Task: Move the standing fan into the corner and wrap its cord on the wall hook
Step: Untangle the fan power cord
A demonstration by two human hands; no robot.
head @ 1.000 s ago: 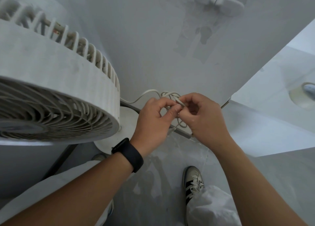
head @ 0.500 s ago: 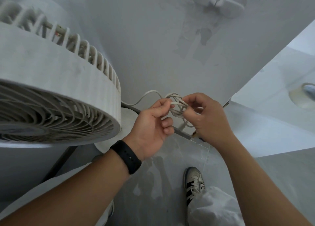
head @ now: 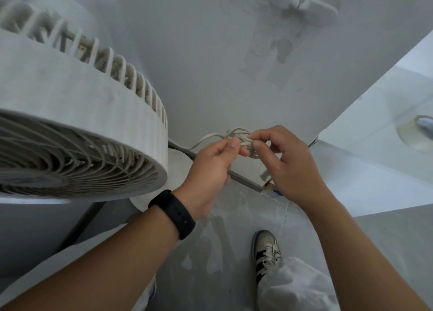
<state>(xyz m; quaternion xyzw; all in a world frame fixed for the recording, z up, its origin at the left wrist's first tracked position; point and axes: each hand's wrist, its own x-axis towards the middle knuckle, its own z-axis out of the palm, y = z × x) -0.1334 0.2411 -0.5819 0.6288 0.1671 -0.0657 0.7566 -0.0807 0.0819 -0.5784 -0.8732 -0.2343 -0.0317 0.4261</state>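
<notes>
A: Where is the cord [head: 239, 138]?
B: Bunched into a small tangle of pale loops between the two hands, in front of the grey wall [head: 199, 52] and above the floor. One strand [head: 206, 138] trails off to the left toward the fan's round base [head: 178, 163].

A: And the hands?
B: The left hand [head: 210, 167] pinches the loops between thumb and forefinger. The right hand [head: 288, 160] closes its fingertips [head: 256, 144] on the same bundle from the other side, its other fingers curled. Both grip the cord; neither is spread wide.

A: The fan [head: 77, 127]?
B: Its white head fills the left of the view, grille facing down and forward, just beside the left hand. It stands close to the wall.

A: The hook [head: 301, 2]?
B: A pale fitting with a small peg sits high on the wall, well above the hands. The cord is apart from it.

A: Anything else?
B: A black watch band [head: 174, 213] on the left wrist, and a black-striped shoe [head: 267, 252] on the grey floor [head: 210, 263] below.
</notes>
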